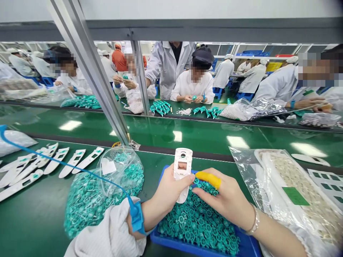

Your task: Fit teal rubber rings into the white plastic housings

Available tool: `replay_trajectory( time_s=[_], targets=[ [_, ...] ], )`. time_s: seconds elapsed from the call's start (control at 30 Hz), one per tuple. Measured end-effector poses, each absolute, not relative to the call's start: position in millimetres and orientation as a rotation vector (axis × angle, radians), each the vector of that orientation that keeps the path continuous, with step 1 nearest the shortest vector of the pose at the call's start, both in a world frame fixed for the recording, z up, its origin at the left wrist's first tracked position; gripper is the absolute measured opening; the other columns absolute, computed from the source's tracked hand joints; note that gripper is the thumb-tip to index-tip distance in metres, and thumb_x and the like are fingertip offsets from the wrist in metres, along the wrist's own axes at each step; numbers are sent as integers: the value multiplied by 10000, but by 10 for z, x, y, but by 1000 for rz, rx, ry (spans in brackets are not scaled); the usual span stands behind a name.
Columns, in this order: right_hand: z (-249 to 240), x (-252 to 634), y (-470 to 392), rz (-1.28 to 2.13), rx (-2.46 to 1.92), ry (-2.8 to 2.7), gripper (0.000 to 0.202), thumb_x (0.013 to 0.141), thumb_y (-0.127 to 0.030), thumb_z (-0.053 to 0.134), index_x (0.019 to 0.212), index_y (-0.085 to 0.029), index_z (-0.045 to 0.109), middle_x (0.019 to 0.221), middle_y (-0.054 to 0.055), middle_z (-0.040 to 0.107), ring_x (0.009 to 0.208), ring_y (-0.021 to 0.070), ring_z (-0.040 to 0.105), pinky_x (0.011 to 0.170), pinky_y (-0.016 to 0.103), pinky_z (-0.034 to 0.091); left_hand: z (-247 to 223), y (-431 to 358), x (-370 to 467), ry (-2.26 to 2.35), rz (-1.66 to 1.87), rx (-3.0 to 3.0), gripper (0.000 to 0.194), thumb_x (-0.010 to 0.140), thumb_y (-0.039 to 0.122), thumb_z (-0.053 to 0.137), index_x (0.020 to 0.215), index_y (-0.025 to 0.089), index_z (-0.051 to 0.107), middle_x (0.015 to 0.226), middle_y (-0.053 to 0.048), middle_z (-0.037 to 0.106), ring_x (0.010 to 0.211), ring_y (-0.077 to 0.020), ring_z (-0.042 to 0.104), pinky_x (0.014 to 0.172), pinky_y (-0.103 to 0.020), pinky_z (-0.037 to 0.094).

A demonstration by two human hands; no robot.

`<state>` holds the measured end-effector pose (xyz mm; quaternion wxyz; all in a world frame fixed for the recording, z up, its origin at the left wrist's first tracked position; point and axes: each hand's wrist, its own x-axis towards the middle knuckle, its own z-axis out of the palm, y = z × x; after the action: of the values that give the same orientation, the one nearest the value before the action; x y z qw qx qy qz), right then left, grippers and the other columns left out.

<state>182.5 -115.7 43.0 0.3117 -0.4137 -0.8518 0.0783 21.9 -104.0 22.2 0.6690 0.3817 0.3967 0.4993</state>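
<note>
From far away, I see smooth plastic in the white piece [180,172] and green rings [198,221]. The clear bag [241,162] is shiny and crinkly, the post [91,67] dull metal, the sleeve [107,228] cloth, the green belt [150,132] glossy.

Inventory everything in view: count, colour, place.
tray: 1, blue, lower centre
parts: uncountable, teal, in tray
small casing: 1, white, above tray
parts bag: 1, clear, left
long casings: several, white, left
large bag: 1, clear, right
sheet: 1, white, right
belt: 1, green, middle
slanted post: 1, silver, left
far parts: piles, teal, beyond belt
co-workers: several, mostly white-coated, background
cord: 1, blue, left
wrist strap: 1, blue, left wrist
finger cover: 1, yellow, right finger
left hand: 1, holding casing
right hand: 1, beside casing
</note>
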Motion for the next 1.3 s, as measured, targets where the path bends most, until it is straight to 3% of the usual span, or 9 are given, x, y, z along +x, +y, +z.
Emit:
replay_trajectory(
  time_s=[0.17, 0.33, 0.43, 0.63, 0.9, 1.07, 1.13, 1.23, 1.3],
  targets=[
    [473, 1874, -1078, -63, -1053, -2254, 160, 861, -228, 504, 970, -176, 609, 809, 42, 662, 659, 132, 632, 577, 240, 512, 181, -1072, 235, 848, 1044, 815, 386, 701, 365, 673, 988, 180, 492, 718, 17, 594, 627, -116, 569, 617, -235, 429],
    [549, 1851, -951, -172, -968, -2103, 222, 814, -212, 569, 1035, -187, 577, 1051, 107, 596, 991, 222, 569, 816, 389, 507, 220, -1166, 231, 708, 920, 782, 627, 725, 392, 657, 1249, 214, 364, 786, 0, 592, 624, -124, 592, 604, -243, 445],
    [541, 1784, -924, -126, -987, -2099, 203, 813, -212, 559, 1012, -205, 600, 1132, 111, 557, 1072, 248, 521, 854, 444, 488, 262, -1206, 211, 659, 900, 832, 573, 730, 344, 668, 1229, 217, 417, 860, -17, 587, 688, -127, 596, 610, -222, 429],
    [477, 1698, -975, 3, -957, -2090, 203, 810, -197, 564, 1009, -217, 596, 1076, 88, 592, 1032, 225, 551, 853, 408, 502, 290, -1172, 207, 651, 1089, 897, 303, 799, 357, 596, 1048, 191, 554, 895, -18, 592, 800, -127, 536, 741, -222, 412],
    [440, 1641, -1011, 73, -918, -2064, 238, 796, -162, 541, 1016, -235, 600, 1055, 79, 627, 986, 213, 602, 822, 377, 525, 284, -1164, 229, 674, 1145, 1023, 272, 853, 381, 513, 1027, 177, 554, 975, -47, 607, 881, -157, 553, 793, -239, 420],
    [431, 1639, -1092, 455, -960, -1962, 356, 838, -186, 502, 1192, -213, 505, 1152, 104, 631, 1001, 202, 624, 836, 336, 526, 201, -1182, 235, 683, 1128, 1002, 247, 863, 400, 498, 1004, 199, 470, 810, -5, 595, 660, -107, 559, 614, -216, 434],
    [438, 1636, -1118, 607, -972, -1946, 336, 863, -217, 475, 1196, -201, 511, 1035, 89, 683, 890, 192, 661, 735, 295, 555, 167, -1181, 232, 732, 1119, 1015, 248, 857, 428, 497, 929, 196, 446, 739, 13, 564, 587, -94, 541, 542, -204, 413],
    [473, 1618, -1130, 725, -1032, -1989, 227, 888, -256, 425, 963, -201, 632, 666, 12, 679, 557, 141, 627, 516, 234, 526, 151, -1181, 224, 763, 1110, 1044, 270, 855, 454, 485, 883, 193, 424, 722, 18, 537, 572, -94, 541, 532, -210, 420],
    [496, 1602, -1125, 732, -1075, -1978, 243, 891, -264, 410, 854, -203, 643, 573, -12, 635, 478, 125, 578, 464, 224, 493, 160, -1186, 219, 790, 1114, 1099, 264, 868, 454, 460, 895, 193, 427, 755, 8, 543, 605, -98, 550, 555, -213, 427]
  ],
)
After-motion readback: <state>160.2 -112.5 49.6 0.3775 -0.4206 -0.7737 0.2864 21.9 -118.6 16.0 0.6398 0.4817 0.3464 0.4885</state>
